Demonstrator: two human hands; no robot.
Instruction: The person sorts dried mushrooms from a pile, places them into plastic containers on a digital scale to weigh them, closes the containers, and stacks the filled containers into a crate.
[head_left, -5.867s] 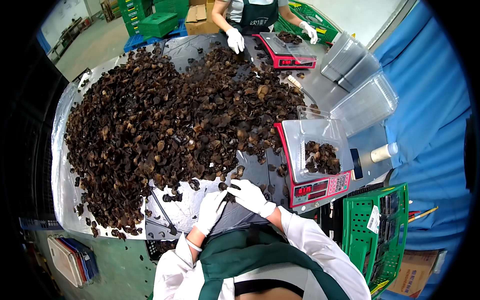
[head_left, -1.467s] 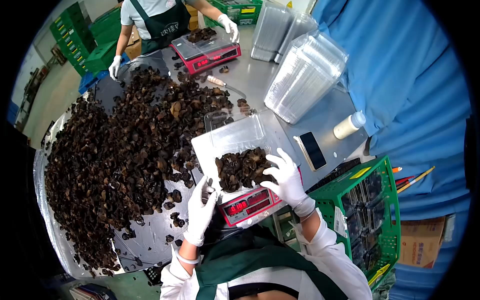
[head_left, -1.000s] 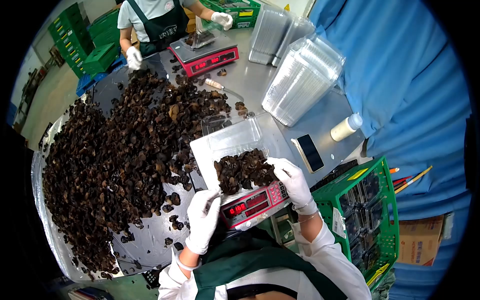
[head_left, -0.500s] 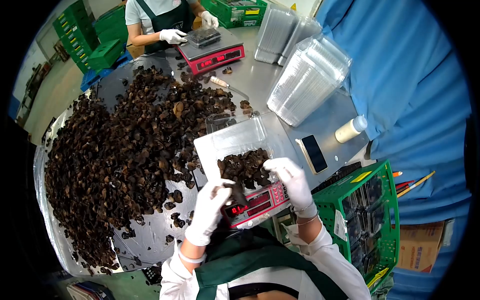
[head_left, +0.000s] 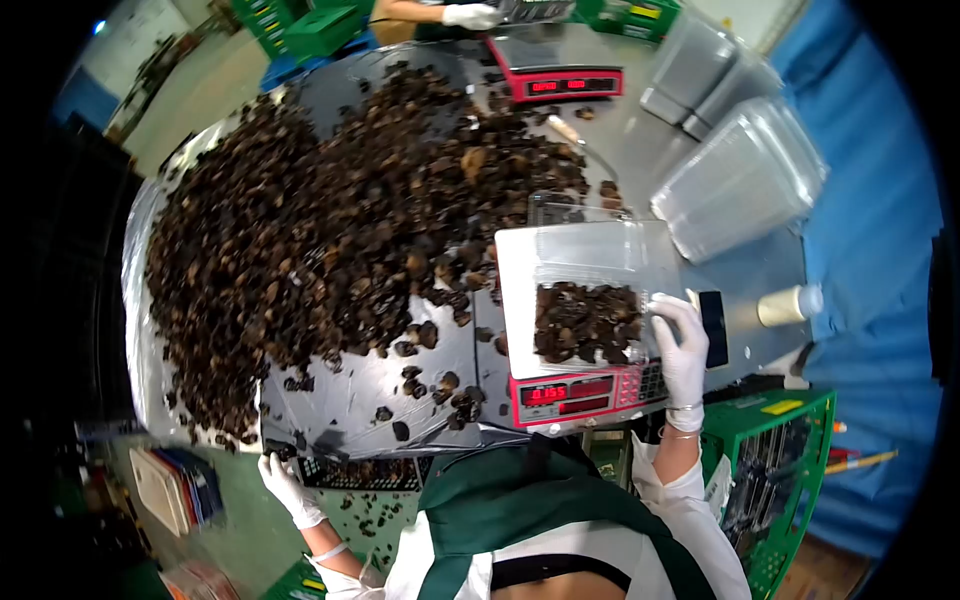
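Observation:
A clear plastic box (head_left: pixel 588 262) with its lid folded back lies on the white-topped electronic scale (head_left: pixel 517 330). Dark pieces of black fungus (head_left: pixel 588 322) fill its near half. My right hand (head_left: pixel 682 350), in a white glove, has its curled fingers at the box's right rim. The scale's red display seems to read 0.155. Far to the left, my gloved left hand (head_left: pixel 288 490) is at the table's near edge, its fingers closed around a dark piece of fungus (head_left: pixel 282 451), partly hidden.
A large heap of black fungus (head_left: pixel 330 230) covers the table's left side. Stacked clear boxes (head_left: pixel 735 185), a phone (head_left: pixel 713 328) and a bottle (head_left: pixel 788 306) stand right. Across the table, a co-worker's gloved hand (head_left: pixel 472 16) is near another scale (head_left: pixel 565 85). A green crate (head_left: pixel 800 450) holds packed boxes.
My left hand has swung from the scale's front to the table's near-left edge. My right hand has stayed beside the box. The view has turned, shifting the table's contents.

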